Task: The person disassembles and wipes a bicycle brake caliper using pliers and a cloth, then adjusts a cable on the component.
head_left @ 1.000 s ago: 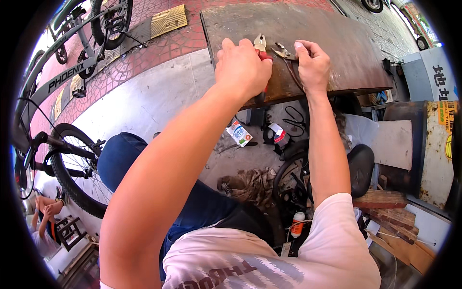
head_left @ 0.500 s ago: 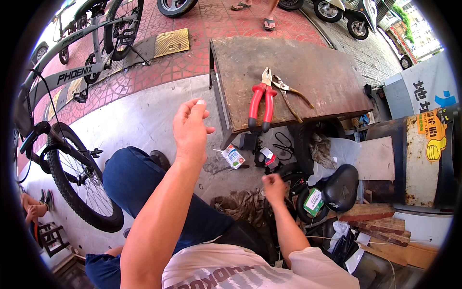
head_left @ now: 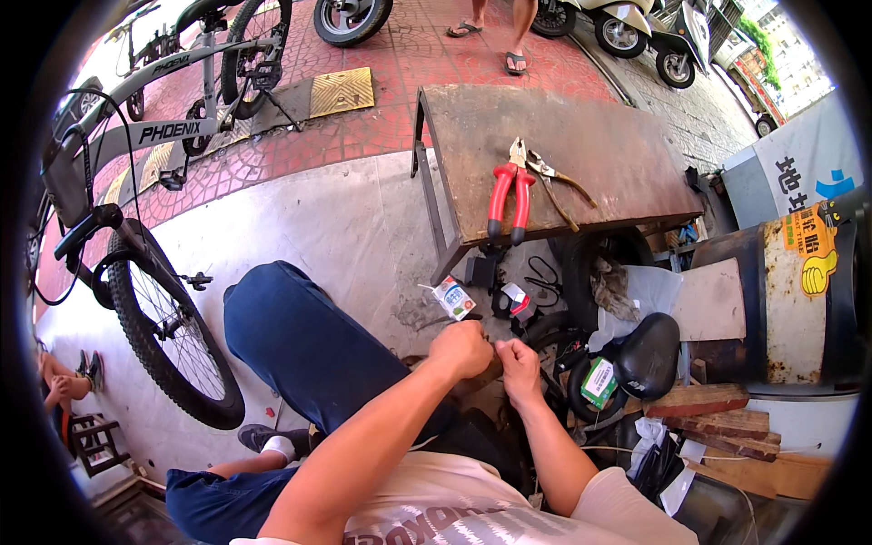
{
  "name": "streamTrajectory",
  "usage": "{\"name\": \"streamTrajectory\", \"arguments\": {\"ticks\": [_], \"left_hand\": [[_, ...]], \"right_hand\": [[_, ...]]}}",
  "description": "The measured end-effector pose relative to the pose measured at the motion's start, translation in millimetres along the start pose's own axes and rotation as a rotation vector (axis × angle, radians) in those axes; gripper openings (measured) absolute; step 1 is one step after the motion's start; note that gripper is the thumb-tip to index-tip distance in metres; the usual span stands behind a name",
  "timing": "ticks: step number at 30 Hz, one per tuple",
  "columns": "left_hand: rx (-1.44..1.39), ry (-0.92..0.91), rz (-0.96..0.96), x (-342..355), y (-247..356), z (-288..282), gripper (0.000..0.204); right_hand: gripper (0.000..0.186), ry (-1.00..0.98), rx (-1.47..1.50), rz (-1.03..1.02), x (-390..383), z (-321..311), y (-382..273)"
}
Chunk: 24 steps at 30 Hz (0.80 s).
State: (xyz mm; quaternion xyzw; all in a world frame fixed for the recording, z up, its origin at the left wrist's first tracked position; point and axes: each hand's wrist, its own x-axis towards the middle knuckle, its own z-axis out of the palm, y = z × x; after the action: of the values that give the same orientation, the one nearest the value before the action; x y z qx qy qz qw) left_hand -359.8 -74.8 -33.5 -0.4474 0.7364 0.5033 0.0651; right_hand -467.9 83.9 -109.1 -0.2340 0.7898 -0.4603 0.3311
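At the far left edge, low in the frame, another person's hand (head_left: 56, 386) beside a small dark stool (head_left: 91, 442). Filling the left third, a grey bicycle (head_left: 136, 136) with its black front wheel (head_left: 171, 341) down on the pale concrete. In the lower centre, a knee in blue trousers (head_left: 300, 345), bent and pointing toward the upper left. Just right of it, at mid-frame, the left hand (head_left: 463, 350) curled into a loose fist, fingers closed down on something small and hidden beneath them; cannot tell what. Touching it on the right, the right hand (head_left: 520, 363), fingers bunched and pinching at the same spot, the held thing too small to make out. Directly above both hands, a small white and blue carton (head_left: 452, 298) lying on the ground, near a red and white packet (head_left: 516, 298). Higher up, a rusty metal table (head_left: 581, 127) in the upper centre, with red-handled pliers (head_left: 509, 195) lying near its front edge and a bare metal pair of snips (head_left: 554, 182) just beside them on the right. Below the table, right of the hands, a black tyre (head_left: 581, 263) and a black bicycle saddle (head_left: 649, 354), a green box (head_left: 599, 381) close by. Along the lower right, stacked wooden boards (head_left: 718, 422). At the right edge, a dark rusty drum (head_left: 790, 300) with a yellow sticker. Along the top right, parked scooters (head_left: 636, 27) and a standing person's sandalled feet (head_left: 490, 41).
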Motion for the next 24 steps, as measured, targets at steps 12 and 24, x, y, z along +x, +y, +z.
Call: {"name": "streamTrajectory", "arguments": {"ticks": [12,24], "left_hand": [[-0.142,-0.118,0.066,-2.8,8.4,-11.4,0.038],[-0.578,-0.096,0.465,-61.3,48.5,-14.6,0.024]], "right_hand": [[0.033,0.105,0.431,0.124,35.0,2.4,-54.6],[0.034,0.187,0.098,-0.08,-15.7,-51.0,-190.2]]}}
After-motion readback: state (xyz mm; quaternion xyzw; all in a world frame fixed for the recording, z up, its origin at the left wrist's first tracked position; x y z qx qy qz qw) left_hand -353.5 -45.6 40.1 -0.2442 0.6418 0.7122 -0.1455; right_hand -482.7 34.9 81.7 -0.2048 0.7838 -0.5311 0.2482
